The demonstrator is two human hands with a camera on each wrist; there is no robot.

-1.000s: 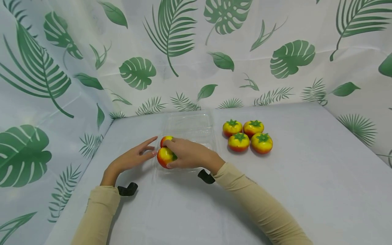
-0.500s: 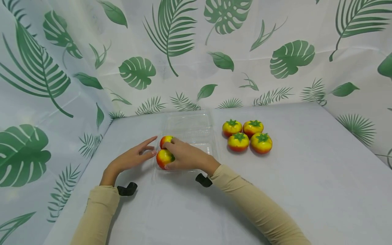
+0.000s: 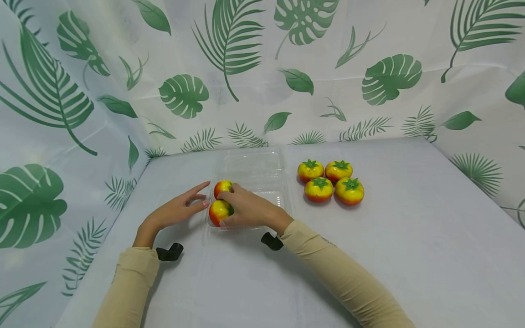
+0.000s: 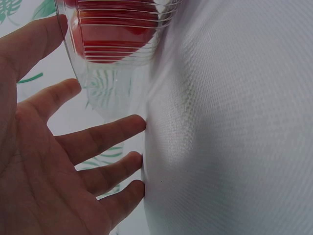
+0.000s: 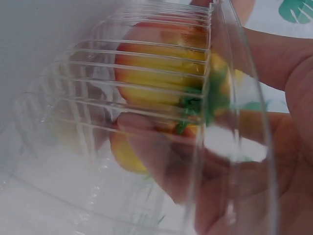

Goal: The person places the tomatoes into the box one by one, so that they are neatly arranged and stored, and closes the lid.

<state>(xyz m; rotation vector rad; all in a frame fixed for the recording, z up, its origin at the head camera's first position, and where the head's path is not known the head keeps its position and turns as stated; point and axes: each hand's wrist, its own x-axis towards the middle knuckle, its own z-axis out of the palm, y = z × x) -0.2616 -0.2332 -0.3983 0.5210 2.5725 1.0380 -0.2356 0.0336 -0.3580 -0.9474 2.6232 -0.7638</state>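
Observation:
A clear plastic clamshell box (image 3: 280, 199) lies on the table, its lid (image 3: 251, 160) folded back toward the wall. Inside, at the left end, sit two red-and-yellow toy tomatoes, one behind the other. My right hand (image 3: 251, 207) grips the front tomato (image 3: 217, 212) between thumb and fingers; its fingertips also lie against the rear tomato (image 3: 222, 187). In the right wrist view, the fingers reach down inside the ribbed wall, seen through the plastic. My left hand (image 3: 175, 212) is spread at the box's left side, with thumb and index finger (image 4: 61, 93) right at its rim.
Several more toy tomatoes (image 3: 320, 190) with green leafy tops stand in a cluster right of the box. A leaf-print curtain (image 3: 324, 86) hangs behind and at both sides of the white-covered table (image 3: 410, 237). Dark wrist mounts (image 3: 170, 252) hang under both wrists.
My right hand has shifted slightly left and toward me, setting the front tomato lower into the box's corner. The left hand has stayed in place.

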